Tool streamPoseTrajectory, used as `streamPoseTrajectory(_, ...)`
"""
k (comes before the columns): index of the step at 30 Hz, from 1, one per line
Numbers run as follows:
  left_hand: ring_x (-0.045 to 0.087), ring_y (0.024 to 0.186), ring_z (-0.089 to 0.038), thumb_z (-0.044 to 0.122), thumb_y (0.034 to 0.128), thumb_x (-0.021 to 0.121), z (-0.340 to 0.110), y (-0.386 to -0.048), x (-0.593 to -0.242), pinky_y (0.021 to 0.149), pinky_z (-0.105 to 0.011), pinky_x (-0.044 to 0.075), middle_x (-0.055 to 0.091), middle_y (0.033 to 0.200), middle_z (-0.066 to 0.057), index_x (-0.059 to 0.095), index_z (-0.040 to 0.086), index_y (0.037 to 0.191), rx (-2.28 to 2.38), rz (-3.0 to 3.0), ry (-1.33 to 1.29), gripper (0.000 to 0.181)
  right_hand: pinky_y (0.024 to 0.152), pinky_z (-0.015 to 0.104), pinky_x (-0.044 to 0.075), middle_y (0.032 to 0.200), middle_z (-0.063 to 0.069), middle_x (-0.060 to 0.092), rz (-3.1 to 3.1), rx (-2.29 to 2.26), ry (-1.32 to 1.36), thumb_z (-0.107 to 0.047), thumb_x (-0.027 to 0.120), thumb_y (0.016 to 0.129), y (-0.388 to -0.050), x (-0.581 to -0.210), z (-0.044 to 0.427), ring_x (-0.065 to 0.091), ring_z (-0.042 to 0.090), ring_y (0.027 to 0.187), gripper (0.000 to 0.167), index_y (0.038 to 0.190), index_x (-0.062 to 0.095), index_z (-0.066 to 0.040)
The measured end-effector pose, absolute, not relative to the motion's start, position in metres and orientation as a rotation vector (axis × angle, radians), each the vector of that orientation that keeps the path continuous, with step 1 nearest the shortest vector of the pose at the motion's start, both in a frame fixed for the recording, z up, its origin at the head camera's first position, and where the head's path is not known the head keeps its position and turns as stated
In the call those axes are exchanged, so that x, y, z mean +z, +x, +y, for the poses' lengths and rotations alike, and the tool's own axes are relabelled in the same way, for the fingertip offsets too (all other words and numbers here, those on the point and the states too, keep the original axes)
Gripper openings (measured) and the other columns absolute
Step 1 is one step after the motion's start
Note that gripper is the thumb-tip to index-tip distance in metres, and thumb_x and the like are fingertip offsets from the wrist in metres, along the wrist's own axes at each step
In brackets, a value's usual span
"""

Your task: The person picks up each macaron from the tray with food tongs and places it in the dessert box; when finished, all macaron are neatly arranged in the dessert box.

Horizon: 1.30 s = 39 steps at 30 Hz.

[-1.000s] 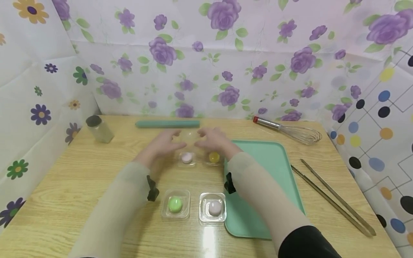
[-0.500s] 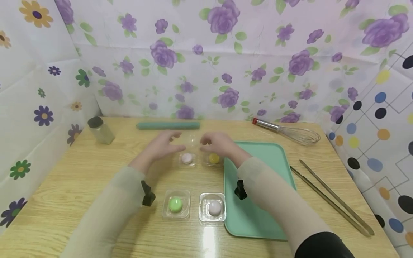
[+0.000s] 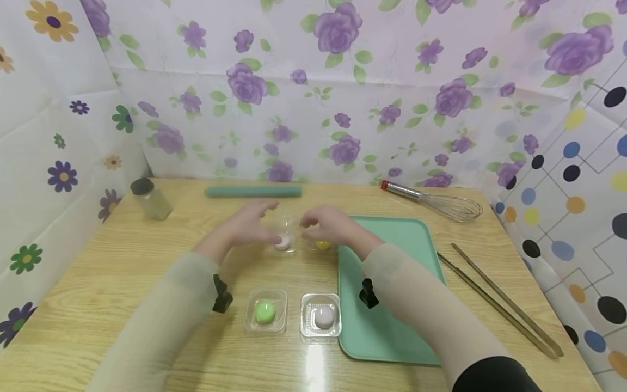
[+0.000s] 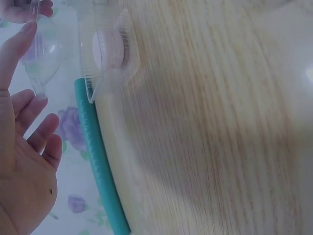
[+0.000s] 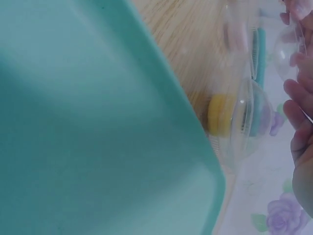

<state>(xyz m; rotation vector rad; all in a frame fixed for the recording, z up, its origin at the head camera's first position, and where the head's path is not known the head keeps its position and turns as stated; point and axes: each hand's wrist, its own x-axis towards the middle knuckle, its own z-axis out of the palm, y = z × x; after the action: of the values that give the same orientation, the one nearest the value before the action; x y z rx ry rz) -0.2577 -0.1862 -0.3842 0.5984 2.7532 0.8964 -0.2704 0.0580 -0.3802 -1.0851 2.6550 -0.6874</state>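
Between my hands, a clear domed plastic lid (image 4: 46,56) is held up, tilted, just beyond the box with the pink macaron (image 3: 282,242). My left hand (image 3: 247,223) pinches one side of it between thumb and fingers. The other side is in the fingertips of my right hand (image 3: 328,226), which partly covers the yellow macaron (image 3: 322,245) in the head view. In the right wrist view, a clear dome (image 5: 259,115) stands over that yellow macaron. Nearer me, a green macaron (image 3: 265,312) and a lilac macaron (image 3: 324,316) sit in clear square boxes.
A green tray (image 3: 387,337) lies right of the boxes, under my right forearm. Farther right are metal tongs (image 3: 509,305), with a whisk (image 3: 441,201) behind. At the back lie a teal rolling pin (image 3: 253,191) and a dark-capped jar (image 3: 151,200).
Both hands have come slightly nearer and lower with the clear lid, toward the pink macaron's box. My right forearm has swung outward to the right. The boxes in front have stayed put.
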Motion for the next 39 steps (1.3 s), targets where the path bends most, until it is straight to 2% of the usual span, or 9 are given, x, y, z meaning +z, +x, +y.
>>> streamPoseTrajectory(4, 0.026, 0.133, -0.035, 0.043, 0.0679, 0.079, -0.186, -0.254, -0.383, 0.104, -0.058, 0.027, 0.03, 0.147, -0.015, 0.031, 0.014, 0.146, 0.799, 2.783, 0.573, 0.096, 0.092, 0.034, 0.045, 0.109, 0.0, 0.066, 2.651, -0.689, -1.075, -0.027, 0.066, 0.087, -0.27, -0.381, 0.059, 0.057, 0.019, 0.105, 0.032, 0.113, 0.066, -0.008)
streamPoseTrajectory(8, 0.021, 0.135, -0.037, 0.044, 0.0666, 0.08, -0.184, -0.252, -0.382, 0.104, -0.061, 0.025, 0.024, 0.149, -0.018, 0.031, 0.015, 0.147, 0.738, 2.803, 0.572, 0.098, 0.092, 0.034, 0.045, 0.111, 0.001, 0.066, 2.652, -0.702, -1.057, -0.027, 0.066, 0.087, -0.269, -0.383, 0.059, 0.057, 0.019, 0.106, 0.033, 0.114, 0.065, -0.009)
streamPoseTrajectory(15, 0.026, 0.131, -0.038, 0.042, 0.0643, 0.081, -0.18, -0.248, -0.382, 0.102, -0.06, 0.028, 0.027, 0.145, -0.02, 0.035, 0.012, 0.143, 0.702, 2.838, 0.598, 0.096, 0.09, 0.033, 0.046, 0.113, 0.001, 0.064, 2.667, -0.719, -1.049, -0.026, 0.067, 0.086, -0.266, -0.386, 0.061, 0.058, 0.018, 0.104, 0.034, 0.117, 0.064, -0.011)
streamPoseTrajectory(20, 0.038, 0.12, -0.035, 0.036, 0.0608, 0.084, -0.18, -0.247, -0.381, 0.099, -0.056, 0.035, 0.037, 0.133, -0.017, 0.041, 0.005, 0.137, 0.735, 2.924, 0.675, 0.093, 0.084, 0.033, 0.048, 0.116, 0.001, 0.061, 2.625, -0.903, -0.949, -0.03, 0.069, 0.084, -0.264, -0.388, 0.062, 0.055, 0.017, 0.103, 0.052, 0.132, 0.052, -0.019)
streamPoseTrajectory(25, 0.036, 0.119, -0.034, 0.036, 0.0609, 0.083, -0.181, -0.246, -0.38, 0.1, -0.054, 0.034, 0.038, 0.131, -0.015, 0.041, 0.004, 0.136, 0.7, 2.995, 0.735, 0.092, 0.08, 0.035, 0.049, 0.109, -0.002, 0.061, 2.508, -1.173, -0.772, -0.038, 0.066, 0.086, -0.263, -0.387, 0.063, 0.055, 0.015, 0.1, 0.061, 0.14, 0.041, -0.027)
streamPoseTrajectory(29, 0.033, 0.123, -0.034, 0.038, 0.0626, 0.081, -0.18, -0.244, -0.379, 0.103, -0.053, 0.03, 0.036, 0.135, -0.014, 0.04, 0.005, 0.137, 0.668, 3.023, 0.765, 0.091, 0.09, 0.047, 0.045, 0.112, 0.008, 0.063, 2.303, -1.383, -0.656, -0.041, 0.057, 0.092, -0.264, -0.384, 0.062, 0.057, 0.027, 0.104, 0.056, 0.142, 0.036, -0.025)
streamPoseTrajectory(32, 0.034, 0.122, -0.034, 0.037, 0.0616, 0.081, -0.179, -0.243, -0.377, 0.103, -0.051, 0.03, 0.038, 0.134, -0.014, 0.041, 0.004, 0.135, 0.653, 3.062, 0.803, 0.09, 0.09, 0.052, 0.042, 0.113, 0.015, 0.063, 2.194, -1.497, -0.596, -0.041, 0.051, 0.095, -0.265, -0.383, 0.063, 0.057, 0.035, 0.106, 0.057, 0.145, 0.031, -0.022)
streamPoseTrajectory(35, 0.034, 0.122, -0.033, 0.036, 0.0607, 0.082, -0.178, -0.242, -0.376, 0.103, -0.051, 0.03, 0.039, 0.133, -0.014, 0.042, 0.004, 0.135, 0.638, 3.095, 0.825, 0.09, 0.083, 0.045, 0.045, 0.109, 0.015, 0.064, 2.135, -1.549, -0.561, -0.043, 0.048, 0.096, -0.265, -0.382, 0.064, 0.058, 0.035, 0.103, 0.057, 0.143, 0.032, -0.017)
streamPoseTrajectory(39, 0.032, 0.126, -0.036, 0.039, 0.0618, 0.083, -0.175, -0.239, -0.372, 0.106, -0.053, 0.026, 0.038, 0.136, -0.017, 0.041, 0.005, 0.136, 0.591, 3.134, 0.856, 0.092, 0.068, 0.031, 0.045, 0.103, 0.018, 0.065, 1.992, -1.588, -0.477, -0.048, 0.041, 0.096, -0.264, -0.379, 0.062, 0.06, 0.037, 0.096, 0.055, 0.136, 0.043, -0.009)
